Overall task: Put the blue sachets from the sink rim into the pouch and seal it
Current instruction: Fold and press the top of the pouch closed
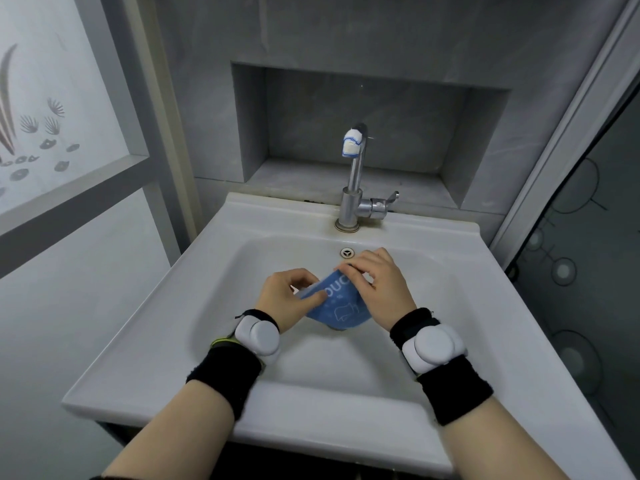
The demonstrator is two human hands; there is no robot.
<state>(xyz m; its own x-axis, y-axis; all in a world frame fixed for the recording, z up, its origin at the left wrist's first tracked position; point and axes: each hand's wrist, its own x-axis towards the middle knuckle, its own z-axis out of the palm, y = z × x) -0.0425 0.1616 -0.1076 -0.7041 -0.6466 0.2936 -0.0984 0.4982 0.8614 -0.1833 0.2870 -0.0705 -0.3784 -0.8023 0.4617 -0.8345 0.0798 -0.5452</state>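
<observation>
A blue pouch (pixel 337 303) with white print hangs over the white sink (pixel 162 327) basin, held between both hands. My left hand (pixel 287 296) pinches its top left edge with thumb and fingers. At the top right edge, my right hand (pixel 375 282) grips the pouch with its fingers curled over the rim. The pouch's upper edge is hidden under my fingers, so I cannot tell whether it is sealed. No loose blue sachets show on the sink rim.
A chrome tap (pixel 355 188) with a wrapped white spout stands at the back of the sink, lever to its right. A grey wall niche (pixel 363 133) lies behind. A frosted window (pixel 52 116) is at left, a glass door (pixel 581 254) at right.
</observation>
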